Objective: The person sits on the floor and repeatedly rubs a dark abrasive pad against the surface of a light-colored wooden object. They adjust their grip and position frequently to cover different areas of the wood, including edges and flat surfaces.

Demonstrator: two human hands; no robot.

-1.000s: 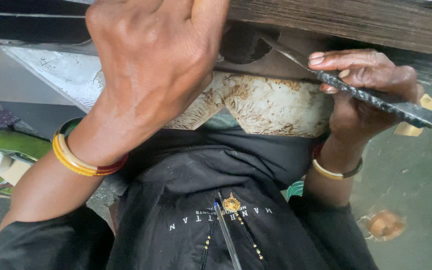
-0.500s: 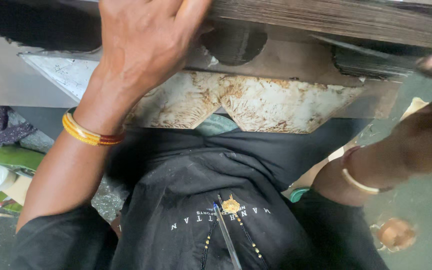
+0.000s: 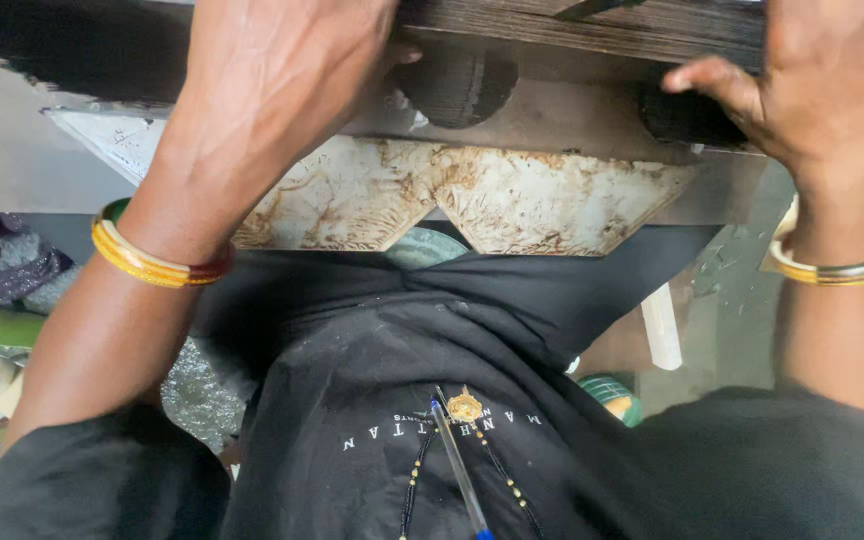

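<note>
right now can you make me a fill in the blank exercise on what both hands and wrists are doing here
1. Both hands rest on a dark ____ plank at the top of the view.
2. The left hand has yellow and red ____ on its wrist.
3. A blue ____ is clipped to the black shirt.
4. The right hand has its ____ stretched out under the plank's edge.

Missing words: wooden; bangles; pen; thumb
</note>
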